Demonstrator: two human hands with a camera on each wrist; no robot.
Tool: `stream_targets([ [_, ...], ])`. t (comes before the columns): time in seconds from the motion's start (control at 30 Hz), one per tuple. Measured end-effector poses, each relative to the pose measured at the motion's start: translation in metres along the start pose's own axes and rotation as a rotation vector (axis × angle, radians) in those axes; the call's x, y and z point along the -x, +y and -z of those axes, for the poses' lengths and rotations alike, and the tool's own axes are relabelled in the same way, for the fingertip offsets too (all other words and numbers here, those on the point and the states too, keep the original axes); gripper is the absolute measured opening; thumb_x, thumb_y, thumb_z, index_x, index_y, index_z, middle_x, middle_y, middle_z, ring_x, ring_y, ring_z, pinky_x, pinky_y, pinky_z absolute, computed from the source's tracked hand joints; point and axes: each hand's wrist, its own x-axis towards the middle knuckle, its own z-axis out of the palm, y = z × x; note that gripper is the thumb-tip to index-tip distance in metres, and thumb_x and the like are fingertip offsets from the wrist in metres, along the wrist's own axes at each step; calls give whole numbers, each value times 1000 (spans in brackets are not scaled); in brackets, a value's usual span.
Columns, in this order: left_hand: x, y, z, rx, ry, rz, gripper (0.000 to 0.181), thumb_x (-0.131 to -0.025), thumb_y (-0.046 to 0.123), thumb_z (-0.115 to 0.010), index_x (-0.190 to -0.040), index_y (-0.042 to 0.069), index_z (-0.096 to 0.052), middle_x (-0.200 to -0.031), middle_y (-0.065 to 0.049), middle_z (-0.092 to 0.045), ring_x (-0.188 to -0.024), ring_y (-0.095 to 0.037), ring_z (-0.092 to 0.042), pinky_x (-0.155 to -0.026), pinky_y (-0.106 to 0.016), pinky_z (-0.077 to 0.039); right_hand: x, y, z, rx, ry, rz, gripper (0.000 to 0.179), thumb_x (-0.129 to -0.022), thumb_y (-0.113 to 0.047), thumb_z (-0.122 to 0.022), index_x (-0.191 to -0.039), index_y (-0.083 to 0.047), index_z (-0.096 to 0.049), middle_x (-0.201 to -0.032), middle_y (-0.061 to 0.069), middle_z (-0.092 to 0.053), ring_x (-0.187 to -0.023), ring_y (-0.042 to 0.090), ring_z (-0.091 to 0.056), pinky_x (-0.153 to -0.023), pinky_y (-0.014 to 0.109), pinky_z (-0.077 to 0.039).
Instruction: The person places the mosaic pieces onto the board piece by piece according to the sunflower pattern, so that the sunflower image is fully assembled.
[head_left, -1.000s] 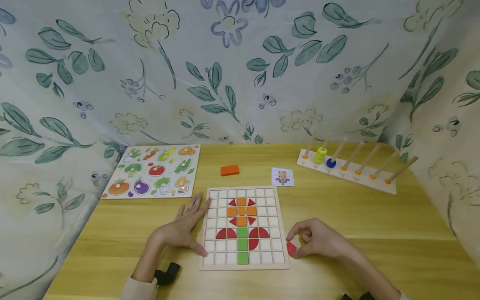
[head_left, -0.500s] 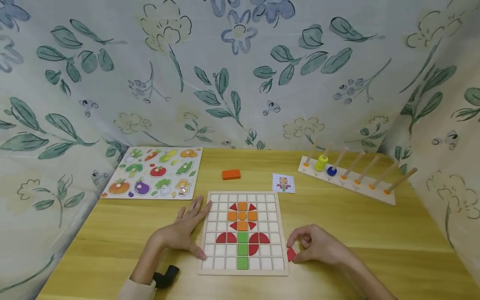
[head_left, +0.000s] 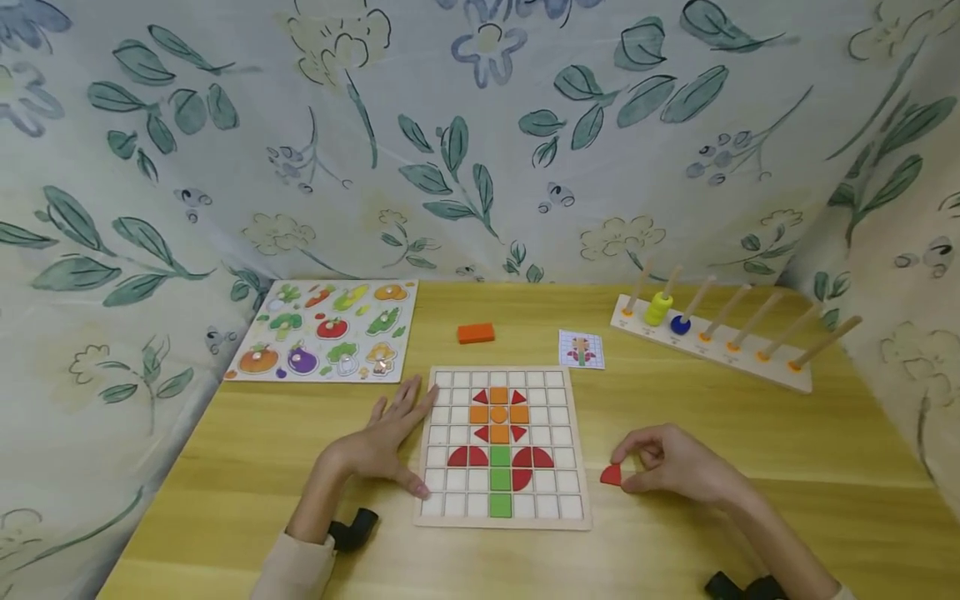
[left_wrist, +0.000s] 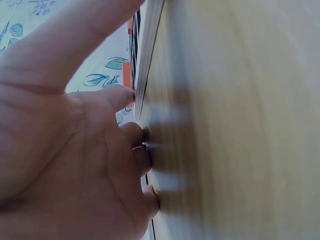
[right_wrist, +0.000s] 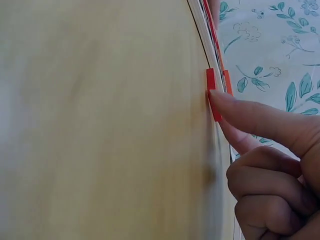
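A square wooden grid board lies on the table, bearing a flower pattern of orange squares, an orange circle, red triangles, red quarter circles and green squares. My left hand rests along the board's left edge, its fingers spread and thumb at the lower left. Right of the board, my right hand pinches a red quarter-circle tile between thumb and index finger. In the right wrist view that tile shows edge-on, close over the table, with the other fingers curled in.
Behind the board lie an orange block and a small pattern card with a flower drawing. A vegetable puzzle board is at the back left. At the back right stands a peg rack with yellow and blue rings. Floral cloth surrounds the table.
The right hand has moved away from the board's right edge with the red quarter-circle tile, which is now turned differently in its fingers. The left hand stays at the board; the head view has shifted slightly.
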Motion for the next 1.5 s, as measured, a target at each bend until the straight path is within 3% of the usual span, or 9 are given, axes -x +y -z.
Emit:
stream_targets([
  [0.17, -4, 2, 1, -4, -10, -3, 142, -69, 48, -94, -167, 14, 2, -171, -19, 23, -159, -40, 22, -126, -67, 12, 0, -1, 1, -9, -18, 27, 30, -82, -16, -87, -106, -4, -73, -64, -5, -35, -57, 4, -34, -52, 23, -32],
  [0.4, -5, 2, 2, -4, -21, 16, 141, -69, 49, -94, -168, 15, 1, -171, -17, 23, -159, -38, 22, -127, -66, 11, -4, 1, 5, 4, 17, -17, 32, -82, -19, -87, -106, -6, -72, -65, -4, -37, -57, 6, -35, -53, 23, -31],
  [0.67, -3, 1, 5, -2, -17, 36, 142, -67, 49, -95, -168, 18, 1, -172, -14, 23, -160, -35, 23, -128, -64, 12, -8, 4, 15, -2, -27, 1, 26, -86, -15, -84, -108, -6, -75, -65, -2, -39, -57, 5, -35, -53, 23, -32],
  [0.97, -5, 1, 4, 7, -26, 28, 142, -68, 47, -95, -168, 15, 1, -172, -17, 23, -159, -38, 23, -126, -66, 13, -14, 5, 15, 11, -76, 4, 32, -84, -18, -86, -112, -9, -75, -65, -4, -33, -58, 7, -33, -54, 24, -29],
  [1.27, -4, 2, 3, 20, -23, 28, 142, -68, 44, -96, -168, 15, 1, -171, -17, 24, -159, -38, 23, -126, -66, 13, -14, 1, 16, 60, 41, -11, 29, -82, -22, -88, -105, -9, -75, -63, -4, -36, -56, 6, -33, -52, 22, -28],
  [1.5, -3, 3, 4, 12, -24, 28, 142, -68, 45, -95, -168, 14, 1, -171, -17, 24, -159, -38, 23, -127, -66, 13, -11, 6, 32, 37, -58, 76, 30, -92, -15, -78, -121, -7, -74, -64, -5, -33, -57, 3, -33, -52, 21, -31],
])
